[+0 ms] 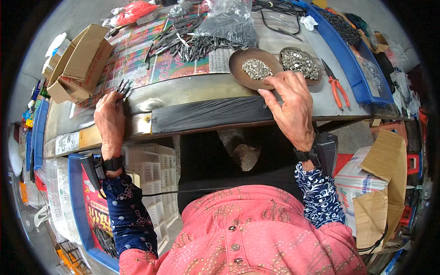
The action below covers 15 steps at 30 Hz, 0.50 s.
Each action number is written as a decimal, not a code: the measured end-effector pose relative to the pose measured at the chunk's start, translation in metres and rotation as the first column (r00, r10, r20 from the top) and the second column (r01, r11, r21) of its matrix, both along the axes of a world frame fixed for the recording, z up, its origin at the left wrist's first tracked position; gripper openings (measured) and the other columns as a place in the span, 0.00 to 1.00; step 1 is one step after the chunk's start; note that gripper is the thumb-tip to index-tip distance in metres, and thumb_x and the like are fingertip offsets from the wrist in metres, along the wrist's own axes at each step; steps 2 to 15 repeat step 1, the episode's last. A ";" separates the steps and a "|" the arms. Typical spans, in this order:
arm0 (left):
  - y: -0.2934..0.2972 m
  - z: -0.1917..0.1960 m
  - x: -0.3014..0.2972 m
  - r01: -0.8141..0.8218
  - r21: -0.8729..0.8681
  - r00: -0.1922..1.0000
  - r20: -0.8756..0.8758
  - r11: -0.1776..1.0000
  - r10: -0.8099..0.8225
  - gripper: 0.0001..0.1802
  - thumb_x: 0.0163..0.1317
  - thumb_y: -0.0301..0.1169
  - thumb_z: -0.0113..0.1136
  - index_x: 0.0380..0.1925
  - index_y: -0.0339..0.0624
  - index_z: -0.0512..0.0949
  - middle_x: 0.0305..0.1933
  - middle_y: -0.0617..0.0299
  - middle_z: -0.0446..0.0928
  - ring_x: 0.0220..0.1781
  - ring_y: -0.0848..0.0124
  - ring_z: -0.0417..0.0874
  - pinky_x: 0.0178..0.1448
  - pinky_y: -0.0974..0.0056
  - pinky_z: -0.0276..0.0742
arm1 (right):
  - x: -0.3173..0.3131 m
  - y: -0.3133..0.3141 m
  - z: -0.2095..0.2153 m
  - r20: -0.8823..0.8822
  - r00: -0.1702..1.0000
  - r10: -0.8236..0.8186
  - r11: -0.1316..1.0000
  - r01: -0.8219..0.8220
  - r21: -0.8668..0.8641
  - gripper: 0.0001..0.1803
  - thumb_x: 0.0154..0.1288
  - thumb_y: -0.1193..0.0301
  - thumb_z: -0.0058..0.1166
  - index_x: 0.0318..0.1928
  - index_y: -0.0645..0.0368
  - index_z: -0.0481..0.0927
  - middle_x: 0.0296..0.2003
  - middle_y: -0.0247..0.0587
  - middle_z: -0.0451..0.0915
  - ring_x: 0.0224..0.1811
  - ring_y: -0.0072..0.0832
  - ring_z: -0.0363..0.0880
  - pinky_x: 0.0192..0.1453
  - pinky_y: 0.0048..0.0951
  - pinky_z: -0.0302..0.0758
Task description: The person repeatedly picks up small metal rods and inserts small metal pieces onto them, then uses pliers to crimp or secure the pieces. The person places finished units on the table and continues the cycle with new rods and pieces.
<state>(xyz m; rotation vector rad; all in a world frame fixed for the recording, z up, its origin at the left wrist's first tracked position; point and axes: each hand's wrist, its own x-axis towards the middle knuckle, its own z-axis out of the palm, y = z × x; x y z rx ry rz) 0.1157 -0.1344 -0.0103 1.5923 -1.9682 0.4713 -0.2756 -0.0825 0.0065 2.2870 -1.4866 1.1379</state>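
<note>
My left hand (pixel 110 117) is at the table's front edge on the left, its fingers closed round a small bunch of thin black pieces (pixel 123 87) whose ends stick up past the fingertips. Over on the right, my right hand (pixel 293 107) hovers by the near rim of a round brown dish (pixel 238 68). Its thumb and forefinger are drawn near each other in a pinch; whatever lies between them is too small to make out. Small silvery metal parts (pixel 256 68) are heaped in that dish. Beside it, partly behind my fingers, a second dish holds more metal parts (pixel 300 63).
Red-handled pliers (pixel 338 89) lie right of the dishes, near a long blue tray (pixel 362 87). A pile of black strips (pixel 192 46) and a clear plastic bag (pixel 229 23) cover printed sheets at the back. An opened cardboard box (pixel 82 64) stands far left.
</note>
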 end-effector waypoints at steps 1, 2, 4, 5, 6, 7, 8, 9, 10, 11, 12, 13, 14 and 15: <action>-0.001 -0.001 0.000 0.002 -0.003 1.000 -0.001 1.000 -0.002 0.05 0.55 0.22 0.59 0.33 0.42 0.79 0.34 0.54 0.79 0.41 0.53 0.79 0.45 0.55 0.74 | 0.000 -0.001 0.000 -0.024 1.000 -0.013 1.000 0.013 -0.002 0.13 0.55 0.70 0.64 0.41 0.60 0.82 0.36 0.42 0.76 0.43 0.39 0.73 0.44 0.36 0.72; -0.001 -0.001 0.000 0.002 -0.003 1.000 -0.001 1.000 -0.002 0.05 0.55 0.22 0.59 0.33 0.42 0.79 0.34 0.54 0.79 0.41 0.53 0.79 0.45 0.55 0.74 | 0.000 -0.001 0.000 -0.024 1.000 -0.013 1.000 0.013 -0.002 0.13 0.55 0.70 0.64 0.41 0.60 0.82 0.36 0.42 0.76 0.43 0.39 0.73 0.44 0.36 0.72; -0.001 -0.001 0.000 0.002 -0.003 1.000 -0.001 1.000 -0.002 0.05 0.55 0.22 0.59 0.33 0.42 0.79 0.34 0.54 0.79 0.41 0.53 0.79 0.45 0.55 0.74 | 0.000 -0.001 0.000 -0.024 1.000 -0.013 1.000 0.013 -0.002 0.13 0.55 0.70 0.64 0.41 0.60 0.82 0.36 0.42 0.76 0.43 0.39 0.73 0.44 0.36 0.72; -0.001 -0.001 0.000 0.002 -0.003 1.000 -0.001 1.000 -0.002 0.05 0.55 0.22 0.59 0.33 0.42 0.79 0.34 0.54 0.79 0.41 0.53 0.79 0.45 0.55 0.74 | 0.000 -0.001 0.000 -0.024 1.000 -0.013 1.000 0.013 -0.002 0.13 0.55 0.70 0.64 0.41 0.60 0.82 0.36 0.42 0.76 0.43 0.39 0.73 0.44 0.36 0.72; -0.001 -0.001 0.000 0.002 -0.003 1.000 -0.001 1.000 -0.002 0.05 0.55 0.22 0.59 0.33 0.42 0.79 0.34 0.54 0.79 0.41 0.53 0.79 0.45 0.55 0.74 | 0.000 -0.001 0.000 -0.024 1.000 -0.013 1.000 0.013 -0.002 0.13 0.55 0.70 0.64 0.41 0.60 0.82 0.36 0.42 0.76 0.43 0.39 0.73 0.44 0.36 0.72; -0.001 -0.001 0.000 0.002 -0.003 1.000 -0.001 1.000 -0.002 0.05 0.55 0.22 0.59 0.33 0.42 0.79 0.34 0.54 0.79 0.41 0.53 0.79 0.45 0.55 0.74 | 0.000 -0.001 0.000 -0.024 1.000 -0.013 1.000 0.013 -0.002 0.13 0.55 0.70 0.64 0.41 0.60 0.82 0.36 0.42 0.76 0.43 0.39 0.73 0.44 0.36 0.72; -0.001 -0.001 0.000 0.002 -0.003 1.000 -0.001 1.000 -0.002 0.05 0.55 0.22 0.59 0.33 0.42 0.79 0.34 0.54 0.79 0.41 0.53 0.79 0.45 0.55 0.74 | 0.000 -0.001 0.000 -0.024 1.000 -0.013 1.000 0.013 -0.002 0.13 0.55 0.70 0.64 0.41 0.60 0.82 0.36 0.42 0.76 0.43 0.39 0.73 0.44 0.36 0.72; -0.001 -0.001 0.000 0.002 -0.003 1.000 -0.001 1.000 -0.002 0.05 0.55 0.22 0.59 0.33 0.42 0.79 0.34 0.54 0.79 0.41 0.53 0.79 0.45 0.55 0.74 | 0.000 -0.001 0.000 -0.024 1.000 -0.013 1.000 0.013 -0.002 0.13 0.55 0.70 0.64 0.41 0.60 0.82 0.36 0.42 0.76 0.43 0.39 0.73 0.44 0.36 0.72; -0.001 -0.001 0.000 0.002 -0.003 1.000 -0.001 1.000 -0.002 0.05 0.55 0.22 0.59 0.33 0.42 0.79 0.34 0.54 0.79 0.41 0.53 0.79 0.45 0.55 0.74 | 0.000 -0.001 0.000 -0.024 1.000 -0.013 1.000 0.013 -0.002 0.13 0.55 0.70 0.64 0.41 0.60 0.82 0.36 0.42 0.76 0.43 0.39 0.73 0.44 0.36 0.72; -0.001 -0.001 0.000 0.002 -0.003 1.000 -0.001 1.000 -0.002 0.05 0.55 0.22 0.59 0.33 0.42 0.79 0.34 0.54 0.79 0.41 0.53 0.79 0.45 0.55 0.74 | 0.000 -0.001 0.000 -0.024 1.000 -0.013 1.000 0.013 -0.002 0.13 0.55 0.70 0.64 0.41 0.60 0.82 0.36 0.42 0.76 0.43 0.39 0.73 0.44 0.36 0.72; -0.001 -0.001 0.000 0.002 -0.003 1.000 -0.001 1.000 -0.002 0.05 0.55 0.22 0.59 0.33 0.42 0.79 0.34 0.54 0.79 0.41 0.53 0.79 0.45 0.55 0.74 | 0.000 -0.001 0.000 -0.024 1.000 -0.013 1.000 0.013 -0.002 0.13 0.55 0.70 0.64 0.41 0.60 0.82 0.36 0.42 0.76 0.43 0.39 0.73 0.44 0.36 0.72; -0.001 -0.001 0.000 0.002 -0.003 1.000 -0.001 1.000 -0.002 0.05 0.55 0.22 0.59 0.33 0.42 0.79 0.34 0.54 0.79 0.41 0.53 0.79 0.45 0.55 0.74 | 0.000 -0.001 0.000 -0.024 1.000 -0.013 1.000 0.013 -0.002 0.13 0.55 0.70 0.64 0.41 0.60 0.82 0.36 0.42 0.76 0.43 0.39 0.73 0.44 0.36 0.72; -0.001 -0.001 0.000 0.002 -0.003 1.000 -0.001 1.000 -0.002 0.05 0.55 0.22 0.59 0.33 0.42 0.79 0.34 0.54 0.79 0.41 0.53 0.79 0.45 0.55 0.74 | 0.000 -0.001 0.000 -0.024 1.000 -0.013 1.000 0.013 -0.002 0.13 0.55 0.70 0.64 0.41 0.60 0.82 0.36 0.42 0.76 0.43 0.39 0.73 0.44 0.36 0.72; -0.001 -0.001 0.000 0.002 -0.003 1.000 -0.001 1.000 -0.002 0.05 0.55 0.22 0.59 0.33 0.42 0.79 0.34 0.54 0.79 0.41 0.53 0.79 0.45 0.55 0.74 | 0.000 -0.001 0.000 -0.024 1.000 -0.013 1.000 0.013 -0.002 0.13 0.55 0.70 0.64 0.41 0.60 0.82 0.36 0.42 0.76 0.43 0.39 0.73 0.44 0.36 0.72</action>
